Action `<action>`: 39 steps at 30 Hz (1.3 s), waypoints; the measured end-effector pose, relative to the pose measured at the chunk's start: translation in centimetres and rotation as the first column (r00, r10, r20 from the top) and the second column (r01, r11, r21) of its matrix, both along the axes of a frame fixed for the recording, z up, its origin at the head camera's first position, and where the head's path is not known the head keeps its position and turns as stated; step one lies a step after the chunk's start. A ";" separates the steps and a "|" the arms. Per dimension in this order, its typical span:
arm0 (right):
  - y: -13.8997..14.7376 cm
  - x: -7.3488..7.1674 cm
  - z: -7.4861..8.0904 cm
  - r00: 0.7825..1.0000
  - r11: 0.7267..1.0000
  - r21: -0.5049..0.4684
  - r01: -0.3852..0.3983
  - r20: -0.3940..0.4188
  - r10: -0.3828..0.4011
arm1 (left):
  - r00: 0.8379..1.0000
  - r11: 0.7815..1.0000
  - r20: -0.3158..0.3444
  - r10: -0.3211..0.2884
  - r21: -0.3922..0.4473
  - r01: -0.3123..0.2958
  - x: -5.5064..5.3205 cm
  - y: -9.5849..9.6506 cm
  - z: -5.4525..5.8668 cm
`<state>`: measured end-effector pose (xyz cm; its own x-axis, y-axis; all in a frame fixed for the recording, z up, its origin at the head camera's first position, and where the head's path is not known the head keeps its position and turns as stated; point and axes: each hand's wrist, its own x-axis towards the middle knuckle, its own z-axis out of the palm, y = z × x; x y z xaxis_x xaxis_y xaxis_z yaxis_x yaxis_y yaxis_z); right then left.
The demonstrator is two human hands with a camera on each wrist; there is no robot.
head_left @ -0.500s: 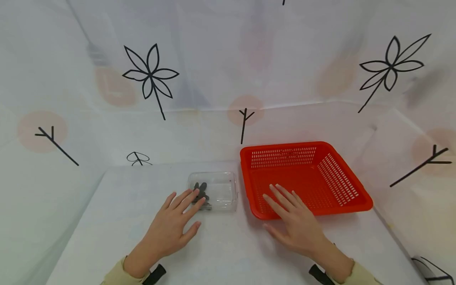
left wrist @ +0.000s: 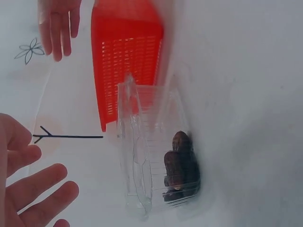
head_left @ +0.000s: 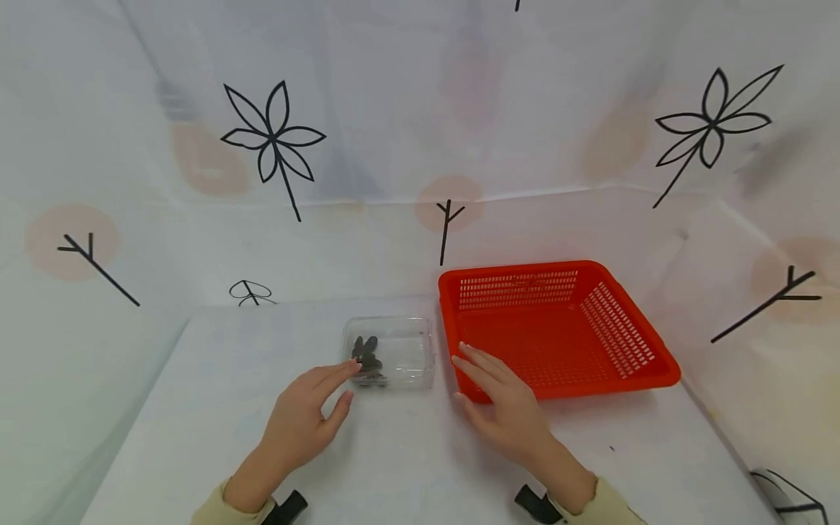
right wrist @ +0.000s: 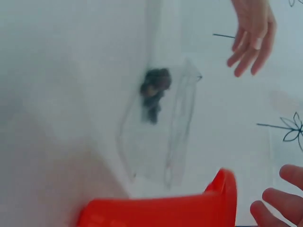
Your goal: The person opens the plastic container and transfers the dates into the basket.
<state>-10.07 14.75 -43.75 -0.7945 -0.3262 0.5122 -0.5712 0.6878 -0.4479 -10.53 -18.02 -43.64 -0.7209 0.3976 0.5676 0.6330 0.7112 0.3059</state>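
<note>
A clear plastic box [head_left: 405, 357] stands on the table, with several dark brown, oblong, date-like pieces [left wrist: 175, 165] heaped at its left end. My left hand [head_left: 302, 412] hovers near that end, fingers extended and holding nothing; its fingertips overlap the box corner in the head view. In the left wrist view its fingers [left wrist: 40, 189] are apart from the box. To the right of the box sits a red plastic basket [head_left: 518, 293] with slotted walls. My right hand [head_left: 508, 415] is over the basket's front left corner, fingers loosely straight and nothing in them.
A white table [head_left: 230, 386] carries both containers, the box close beside the basket's left wall. Behind it hangs a pale cloth [head_left: 367, 248] printed with black leaf and twig drawings. A black strap [head_left: 538, 504] is around the right wrist, and the left wrist has one too.
My right hand has moved left, from over the basket's front to its left corner. My left hand has drawn slightly left and back, its fingers closer together. The containers stay put.
</note>
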 end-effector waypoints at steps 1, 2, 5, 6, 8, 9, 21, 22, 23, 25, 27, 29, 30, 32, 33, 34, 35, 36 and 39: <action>-0.5 -0.1 0.1 1.000 1.000 -0.021 -0.007 0.004 0.007 | 1.000 1.000 0.005 0.017 0.024 -0.018 -0.1 -0.1 -0.1; -1.0 -0.2 0.2 1.000 0.999 -0.041 -0.015 0.006 0.016 | 0.999 0.998 0.016 0.034 0.049 -0.035 -0.1 -0.1 -0.3; -2.6 -0.4 0.4 0.998 0.994 -0.102 -0.051 0.016 0.053 | 0.995 0.987 0.048 0.082 0.133 -0.088 -0.4 -0.1 -0.8; -3.1 -0.5 0.5 0.997 0.991 -0.116 -0.067 0.016 0.069 | 0.994 0.981 0.060 0.096 0.165 -0.105 -0.6 0.0 -1.0; -4.2 -0.7 0.4 0.995 0.985 -0.140 -0.102 0.011 0.104 | 0.988 0.964 0.101 0.118 0.228 -0.139 -0.8 0.1 -1.4; -4.7 -0.9 0.3 0.992 0.981 -0.152 -0.120 0.013 0.123 | 0.984 0.953 0.125 0.128 0.258 -0.157 -1.0 0.1 -1.6; -10.0 -3.3 -2.2 0.978 0.975 -0.092 -0.204 0.028 0.207 | 0.855 0.836 0.486 0.181 0.382 -0.394 -2.5 -0.5 -4.7; -10.3 -3.5 -2.5 0.978 0.975 -0.086 -0.205 0.026 0.208 | 0.841 0.831 0.512 0.175 0.381 -0.405 -2.7 -0.6 -5.0; -10.6 -3.8 -2.7 0.978 0.975 -0.079 -0.206 0.028 0.208 | 0.826 0.827 0.537 0.171 0.378 -0.417 -2.8 -0.6 -5.2; -11.1 -4.3 -3.3 0.977 0.976 -0.060 -0.208 0.031 0.210 | 0.800 0.820 0.578 0.159 0.375 -0.433 -3.2 -0.7 -5.7; -11.6 -4.8 -3.8 0.980 0.980 -0.019 -0.198 0.029 0.199 | 0.780 0.814 0.610 0.143 0.375 -0.443 -3.4 -0.8 -6.1; -12.0 -5.3 -4.2 0.984 0.983 0.042 -0.178 0.025 0.177 | 0.764 0.811 0.632 0.126 0.378 -0.447 -3.5 -0.8 -6.3; -12.2 -5.5 -4.3 0.986 0.983 0.070 -0.168 0.024 0.167 | 0.760 0.810 0.639 0.117 0.381 -0.446 -3.5 -0.8 -6.4; -12.4 -5.8 -4.5 0.989 0.981 0.124 -0.147 0.021 0.146 | 0.751 0.805 0.654 0.093 0.394 -0.443 -3.5 -0.8 -6.4; -12.6 -6.0 -4.5 0.991 0.980 0.147 -0.136 0.020 0.134 | 0.746 0.800 0.661 0.081 0.403 -0.444 -3.6 -0.8 -6.5; -12.6 -6.1 -4.5 0.992 0.979 0.162 -0.127 0.019 0.126 | 0.742 0.796 0.666 0.069 0.412 -0.444 -3.6 -0.8 -6.5; -12.7 -6.2 -4.5 0.993 0.977 0.174 -0.120 0.014 0.119 | 0.738 0.791 0.673 0.054 0.423 -0.443 -3.7 -0.8 -6.6; -12.8 -6.3 -4.5 0.993 0.977 0.182 -0.115 0.010 0.116 | 0.735 0.784 0.677 0.036 0.437 -0.441 -3.7 -0.8 -6.6; -12.9 -6.5 -4.4 0.994 0.975 0.200 -0.100 -0.010 0.104 | 0.732 0.759 0.681 -0.015 0.484 -0.435 -3.9 -0.7 -6.8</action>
<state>-16.57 1.82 -48.19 -0.7417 -0.5023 0.4445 -0.6508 0.6993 -0.2956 -14.41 -18.67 -50.41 -0.9983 -0.0570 0.0129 -0.0067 0.3311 0.9436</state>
